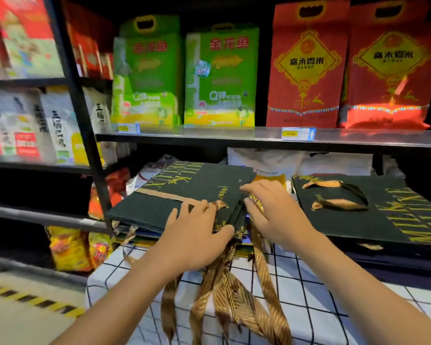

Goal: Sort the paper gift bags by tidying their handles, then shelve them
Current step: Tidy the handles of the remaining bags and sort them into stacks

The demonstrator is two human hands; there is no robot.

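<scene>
Head cam, single wide-angle view: looks fwd and down, close over a checked table [309, 290], both forearms entering from bottom edge; store shelves [234, 136] fill the upper half
</scene>
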